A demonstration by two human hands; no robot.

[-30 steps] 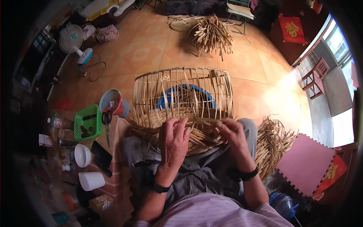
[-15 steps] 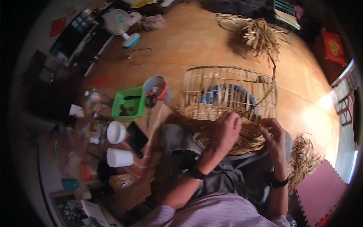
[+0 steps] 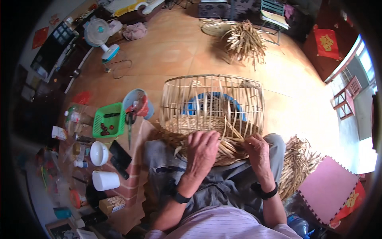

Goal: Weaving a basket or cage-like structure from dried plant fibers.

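Observation:
On my lap rests a half-woven basket (image 3: 187,122), its lower wall a band of dried plant strips and its upper part bare upright stakes under a rim hoop. My left hand (image 3: 203,153) lies over the near edge of the weave, fingers bent onto the strips; what its fingertips grip is hidden. At the right end of the near edge, my right hand (image 3: 258,154) pinches a pale dried strip (image 3: 234,130). Loose strips bunch between the two hands. Through the stakes shows a blue basin (image 3: 191,106) with plant material in it.
To the left, a low table holds a green plastic basket (image 3: 97,125), scissors (image 3: 130,119), a white bowl (image 3: 99,153), a white cup (image 3: 105,181) and a dark phone-like slab (image 3: 120,154). Straw bundles lie ahead (image 3: 246,42) and at right (image 3: 298,163), near a pink foam mat (image 3: 328,187).
The view has swung right, so the scene sits farther left. The long strip that rose beside the basket's right side is lower now, near the middle. My left hand has shifted slightly left along the edge.

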